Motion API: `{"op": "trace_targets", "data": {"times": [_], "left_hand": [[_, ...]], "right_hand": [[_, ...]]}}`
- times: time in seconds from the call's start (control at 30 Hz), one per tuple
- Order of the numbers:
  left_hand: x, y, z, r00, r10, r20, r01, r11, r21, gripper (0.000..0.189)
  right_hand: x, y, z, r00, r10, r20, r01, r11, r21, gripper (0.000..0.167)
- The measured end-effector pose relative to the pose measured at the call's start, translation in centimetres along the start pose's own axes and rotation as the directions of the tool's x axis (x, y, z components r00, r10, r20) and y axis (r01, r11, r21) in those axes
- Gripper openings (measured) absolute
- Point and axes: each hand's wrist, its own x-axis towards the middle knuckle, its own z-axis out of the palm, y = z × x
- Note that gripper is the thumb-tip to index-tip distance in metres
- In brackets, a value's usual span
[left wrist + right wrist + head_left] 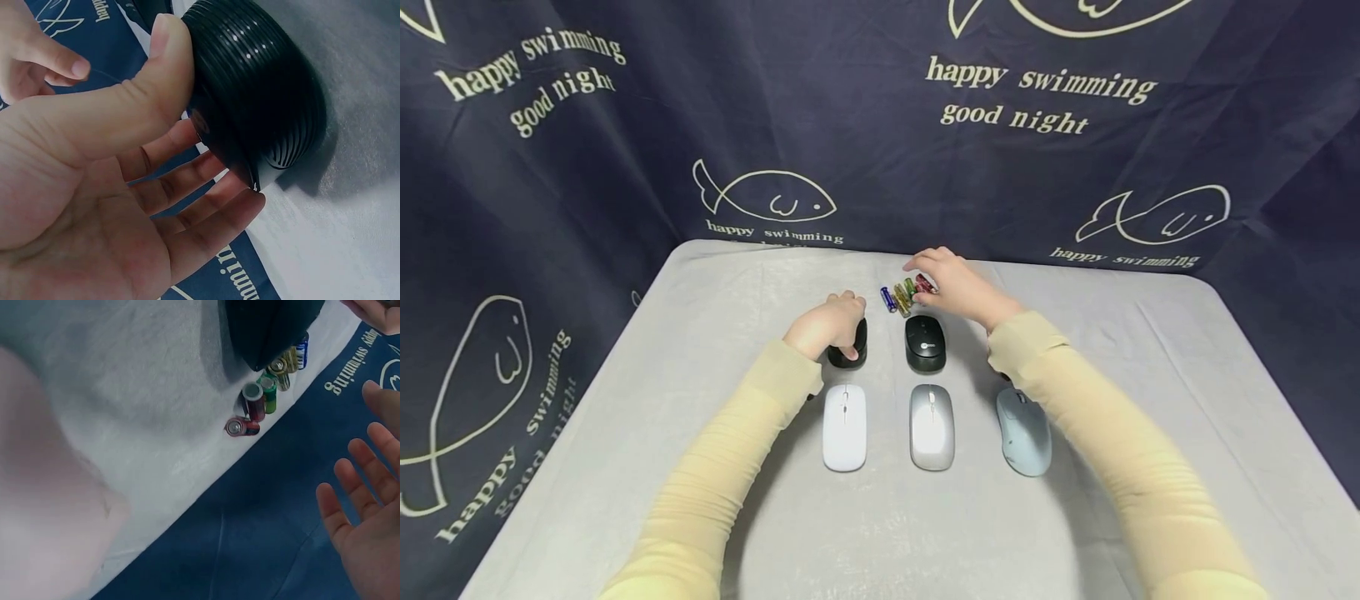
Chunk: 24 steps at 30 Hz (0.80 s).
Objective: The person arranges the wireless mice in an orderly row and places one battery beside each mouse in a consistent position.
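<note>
In the head view my left hand grips a black computer mouse at the left of the back row. The left wrist view shows the thumb and fingers round that mouse's ribbed body. My right hand hovers by several small batteries, coloured blue, yellow, green and red. Its fingers are spread and hold nothing in the right wrist view. Between the hands sits a second black mouse, just in front of the batteries.
A white mouse, a silver mouse and a light blue mouse form a nearer row on the grey tablecloth. Something dark peeks out beneath the right sleeve, mostly hidden. A dark blue printed curtain hangs behind the table.
</note>
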Motion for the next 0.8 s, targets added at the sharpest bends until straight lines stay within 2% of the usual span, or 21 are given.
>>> {"op": "trace_targets", "data": {"times": [0.33, 0.8], "left_hand": [[0.0, -0.1, -0.1, 1.0, 0.003, 0.018, -0.003, 1.0, -0.01, 0.079], [0.3, -0.2, 0.1, 1.0, 0.01, -0.002, -0.01, 1.0, 0.003, 0.08]], "right_hand": [[1.5, 0.7, 2.4, 0.999, -0.017, 0.048, 0.018, 0.999, -0.031, 0.047], [3.0, 0.6, 3.7, 0.984, 0.052, 0.17, -0.034, 0.994, -0.108, 0.055]]}}
